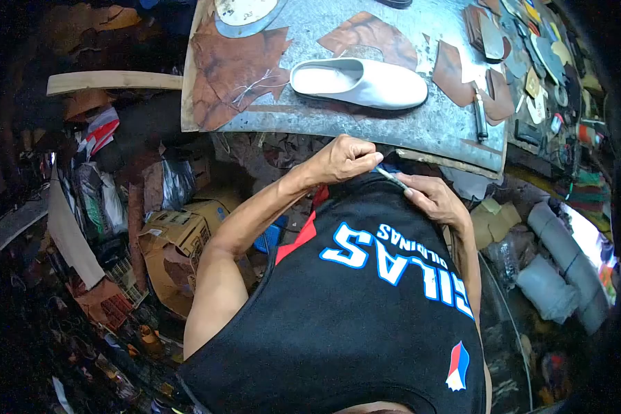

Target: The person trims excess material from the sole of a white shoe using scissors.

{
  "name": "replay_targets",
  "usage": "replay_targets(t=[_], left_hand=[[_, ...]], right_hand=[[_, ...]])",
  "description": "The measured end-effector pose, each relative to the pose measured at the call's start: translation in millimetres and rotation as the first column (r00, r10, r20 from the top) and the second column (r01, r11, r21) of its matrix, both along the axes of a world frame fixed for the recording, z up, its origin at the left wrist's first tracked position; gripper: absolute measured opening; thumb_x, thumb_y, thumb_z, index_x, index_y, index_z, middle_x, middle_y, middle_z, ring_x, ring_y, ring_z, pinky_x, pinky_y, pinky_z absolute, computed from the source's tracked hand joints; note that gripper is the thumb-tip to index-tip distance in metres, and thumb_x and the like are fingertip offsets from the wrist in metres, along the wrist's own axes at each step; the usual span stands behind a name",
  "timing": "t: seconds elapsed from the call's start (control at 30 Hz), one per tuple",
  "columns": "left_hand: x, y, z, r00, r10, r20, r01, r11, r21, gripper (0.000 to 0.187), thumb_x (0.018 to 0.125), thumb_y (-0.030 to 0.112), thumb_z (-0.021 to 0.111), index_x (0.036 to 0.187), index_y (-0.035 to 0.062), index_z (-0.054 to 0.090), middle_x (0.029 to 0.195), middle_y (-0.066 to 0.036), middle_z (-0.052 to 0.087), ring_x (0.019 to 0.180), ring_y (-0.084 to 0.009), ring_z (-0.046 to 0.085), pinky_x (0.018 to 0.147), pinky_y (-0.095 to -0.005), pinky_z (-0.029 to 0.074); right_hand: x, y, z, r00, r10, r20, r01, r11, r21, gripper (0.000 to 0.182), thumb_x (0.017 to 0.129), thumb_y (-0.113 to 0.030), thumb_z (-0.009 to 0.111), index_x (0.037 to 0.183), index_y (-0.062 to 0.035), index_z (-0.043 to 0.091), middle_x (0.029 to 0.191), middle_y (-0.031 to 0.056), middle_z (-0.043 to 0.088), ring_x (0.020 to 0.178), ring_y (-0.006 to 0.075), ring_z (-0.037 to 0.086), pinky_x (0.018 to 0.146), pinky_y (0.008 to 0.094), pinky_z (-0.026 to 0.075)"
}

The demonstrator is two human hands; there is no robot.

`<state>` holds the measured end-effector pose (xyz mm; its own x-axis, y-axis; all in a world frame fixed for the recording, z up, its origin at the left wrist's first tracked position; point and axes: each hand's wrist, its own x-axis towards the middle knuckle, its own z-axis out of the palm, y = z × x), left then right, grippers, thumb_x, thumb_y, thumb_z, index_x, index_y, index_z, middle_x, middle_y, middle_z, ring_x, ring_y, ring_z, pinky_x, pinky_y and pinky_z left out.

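Observation:
Just off the front edge of the work table, both hands meet in front of my black jersey. My left hand (352, 160) is closed, fingers curled, pinching one end of a slim pale stick-like piece (391, 178). The other end sits between the thumb and fingers of my right hand (431, 196), also closed. What exactly the piece is, I cannot make out. Beyond the hands, a white backless slip-on shoe (390, 84) lies on the table, its toe to the right. Loose white threads (255, 86) stick out near its heel, over brown leather (221, 76).
The metal-topped table (310, 124) also bears cut brown leather pieces (372, 41) and a black-handled knife (481, 119). Patterns and tools (545, 55) crowd the right side. A wooden strip (114, 81) juts out left. A cardboard box (176, 241) and grey rolls (569, 265) stand below.

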<state>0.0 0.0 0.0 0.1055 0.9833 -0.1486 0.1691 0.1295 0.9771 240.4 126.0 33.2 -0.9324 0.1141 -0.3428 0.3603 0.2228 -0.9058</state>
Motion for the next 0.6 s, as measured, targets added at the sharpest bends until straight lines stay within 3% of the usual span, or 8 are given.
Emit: replay_targets(t=[0.07,0.23,0.33,0.47,0.53,0.6], left_hand=[[-2,-1,-3,0.997,0.071,0.010,-0.071,0.996,-0.058,0.036,0.094,0.023,0.058,0.065,0.0009,0.055,0.055,0.000,0.052,0.054,-0.0051,0.044,0.048,-0.0268,0.037],[-31,-22,2,0.999,0.048,0.014,-0.045,0.988,-0.149,0.038,0.095,0.026,0.056,0.067,0.0000,0.056,0.055,-0.003,0.051,0.053,-0.0081,0.045,0.050,-0.0301,0.040],[-52,-46,-1,0.981,-0.081,-0.177,0.038,0.971,-0.235,0.036,0.094,0.029,0.055,0.077,-0.0028,0.059,0.065,-0.012,0.058,0.062,-0.0159,0.056,0.059,-0.0341,0.045],[-69,-85,-25,0.972,-0.099,-0.213,0.027,0.949,-0.314,0.033,0.093,0.028,0.055,0.085,-0.0035,0.062,0.070,-0.016,0.062,0.067,-0.0231,0.063,0.062,-0.0376,0.048],[-75,-98,-34,0.891,-0.195,-0.411,0.013,0.914,-0.407,0.027,0.090,0.024,0.059,0.091,-0.0019,0.067,0.079,-0.019,0.067,0.074,-0.0276,0.067,0.066,-0.0394,0.050],[-76,-109,-43,0.904,-0.128,-0.408,-0.037,0.927,-0.373,0.026,0.089,0.024,0.061,0.091,-0.0010,0.068,0.081,-0.019,0.068,0.076,-0.0284,0.068,0.067,-0.0394,0.051]], right_hand=[[3,0,-3,0.999,-0.044,-0.015,0.044,0.999,0.027,0.038,0.093,-0.017,0.052,0.128,-0.0015,0.054,0.121,0.0200,0.062,0.113,0.0327,0.059,0.097,0.0376,0.045],[-5,-7,5,0.998,-0.057,0.012,0.056,0.996,0.064,0.037,0.093,-0.015,0.051,0.127,-0.0003,0.055,0.124,0.0197,0.060,0.114,0.0315,0.059,0.097,0.0367,0.044],[-2,-8,3,0.994,-0.106,-0.007,0.106,0.989,0.100,0.037,0.093,-0.015,0.051,0.127,-0.0003,0.055,0.125,0.0201,0.059,0.115,0.0312,0.058,0.098,0.0362,0.044],[0,-9,-2,0.984,-0.173,0.050,0.171,0.984,0.048,0.038,0.093,-0.015,0.051,0.127,-0.0003,0.054,0.126,0.0206,0.059,0.117,0.0322,0.057,0.099,0.0361,0.043],[-2,-9,0,0.979,-0.184,0.085,0.184,0.983,0.014,0.038,0.093,-0.016,0.051,0.128,-0.0003,0.054,0.126,0.0206,0.058,0.117,0.0325,0.057,0.099,0.0362,0.043],[-6,-9,5,0.982,-0.166,0.085,0.164,0.986,0.037,0.038,0.093,-0.016,0.051,0.128,-0.0003,0.054,0.127,0.0199,0.058,0.119,0.0328,0.056,0.100,0.0362,0.042]])
